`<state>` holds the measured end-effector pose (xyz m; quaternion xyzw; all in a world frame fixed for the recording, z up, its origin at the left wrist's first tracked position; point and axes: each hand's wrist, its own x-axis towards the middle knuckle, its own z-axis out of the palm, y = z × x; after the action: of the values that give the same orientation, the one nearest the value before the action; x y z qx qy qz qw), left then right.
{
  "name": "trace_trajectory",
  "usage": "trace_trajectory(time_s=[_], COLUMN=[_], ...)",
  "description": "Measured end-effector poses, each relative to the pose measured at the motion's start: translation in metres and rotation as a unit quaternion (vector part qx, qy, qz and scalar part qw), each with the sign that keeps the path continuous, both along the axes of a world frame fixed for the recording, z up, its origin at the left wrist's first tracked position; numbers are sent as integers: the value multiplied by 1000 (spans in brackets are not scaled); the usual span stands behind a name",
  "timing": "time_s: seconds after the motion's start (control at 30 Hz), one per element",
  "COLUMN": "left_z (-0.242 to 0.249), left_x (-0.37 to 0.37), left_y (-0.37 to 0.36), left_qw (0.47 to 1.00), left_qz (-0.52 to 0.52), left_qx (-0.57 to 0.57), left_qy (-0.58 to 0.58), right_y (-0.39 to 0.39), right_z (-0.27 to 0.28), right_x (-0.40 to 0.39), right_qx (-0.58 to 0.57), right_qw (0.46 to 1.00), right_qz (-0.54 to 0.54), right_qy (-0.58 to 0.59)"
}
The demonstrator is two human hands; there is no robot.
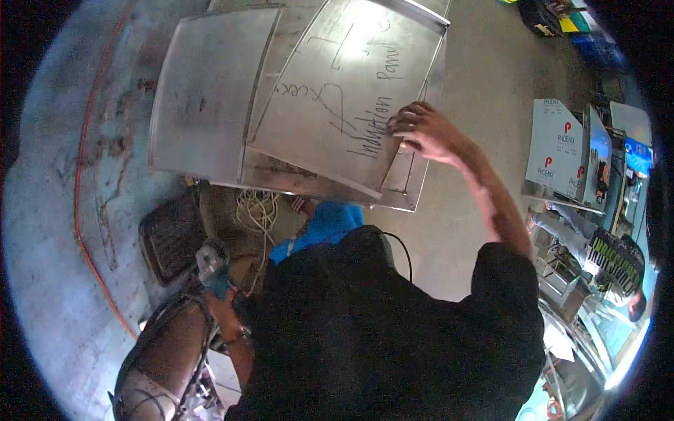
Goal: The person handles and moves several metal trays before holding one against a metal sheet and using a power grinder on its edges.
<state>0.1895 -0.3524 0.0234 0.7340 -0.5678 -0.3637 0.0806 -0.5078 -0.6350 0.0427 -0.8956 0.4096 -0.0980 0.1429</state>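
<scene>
My right hand (425,133) is at the right edge of a shiny sheet-metal panel (316,105), with its fingers curled over that edge. Black handwriting on the panel includes the words "Induction Panel". This panel lies skewed over other metal sheets, and a gap shows along its near side. Low on the left, beside my body, my left hand (225,316) is wrapped round the teal body of an angle grinder (214,270). The grinder's guard points away from me, and its disc is hard to make out. To the left of the marked panel lies a duller metal panel (210,95).
A coiled pale cable (258,210) hangs below the bench edge. Near the grinder are a dark ribbed mat (172,235) and a bright blue cloth (330,224). An orange hose (88,256) runs along the left. At the right stand Phoenix-printed boards (558,151) and another person (611,263).
</scene>
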Motion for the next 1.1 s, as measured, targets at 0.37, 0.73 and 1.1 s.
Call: trace_trajectory(time_s=[0.37, 0.73, 1.1], left_z=[17, 59, 66], left_x=[-27, -99, -134], left_y=[26, -19, -21], left_qw=[968, 941, 931], left_qz=[247, 324, 325], left_qx=[2, 83, -62], left_qy=[-30, 56, 155], right_y=[-17, -18, 36], right_z=[-4, -13, -29], right_x=[-9, -19, 19], right_qx=[-9, -35, 52], right_qw=[985, 980, 796], right_qz=[163, 195, -500], right_qy=[51, 33, -338])
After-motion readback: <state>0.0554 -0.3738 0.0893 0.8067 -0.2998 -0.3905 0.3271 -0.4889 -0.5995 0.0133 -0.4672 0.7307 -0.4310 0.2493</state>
